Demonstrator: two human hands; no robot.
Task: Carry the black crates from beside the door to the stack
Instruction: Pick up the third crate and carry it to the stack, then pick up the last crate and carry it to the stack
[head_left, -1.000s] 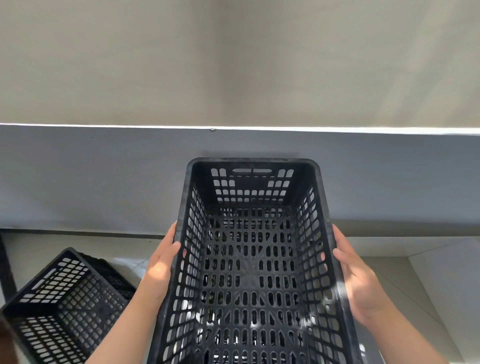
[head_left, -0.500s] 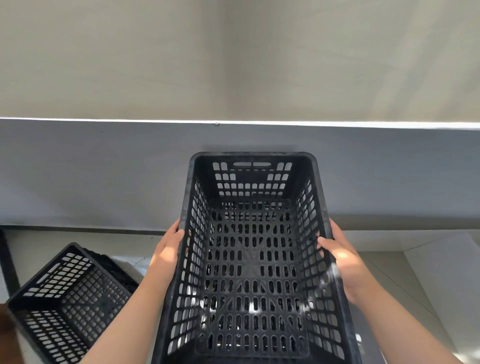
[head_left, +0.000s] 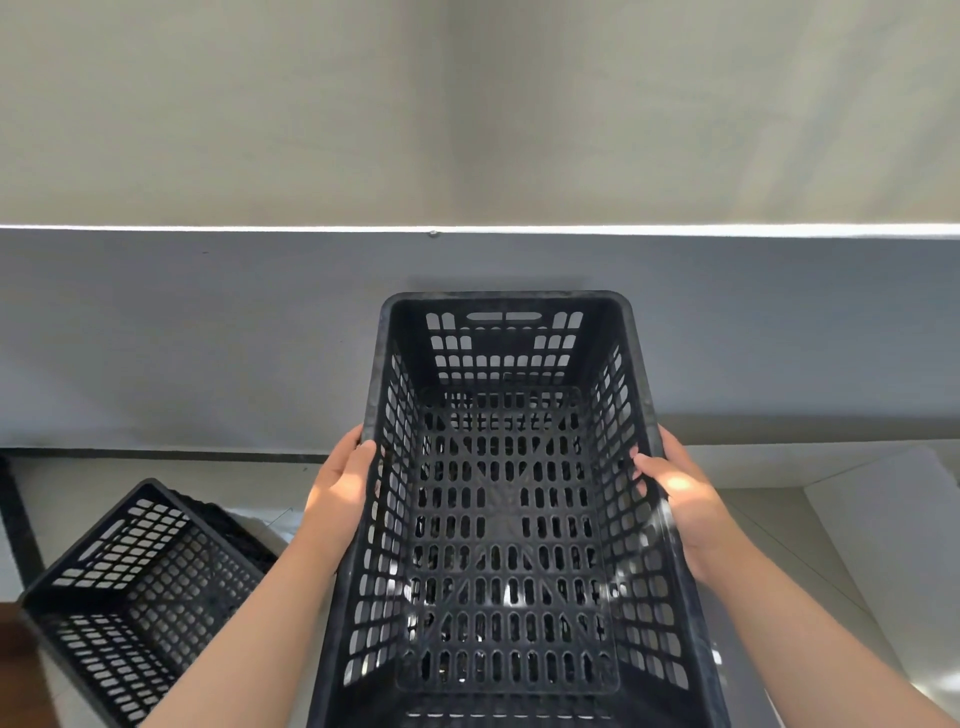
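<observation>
Two hands clamped on one black crate (head_left: 501, 530), held up off the floor, open side up.

Left hand (head_left: 343, 483) grips the left long wall from outside, thumb at the rim. Right hand (head_left: 680, 499) grips the right wall, thumb hooked over the rim to the inside, with a sun patch on its back. I read the crate lengthwise, its far end toward the grey wall band (head_left: 208, 338). Second black crate (head_left: 140, 587) sits low at my left on the pale floor (head_left: 769, 540), turned at an angle, well apart from the held one. White panel (head_left: 893, 530) at far right.
</observation>
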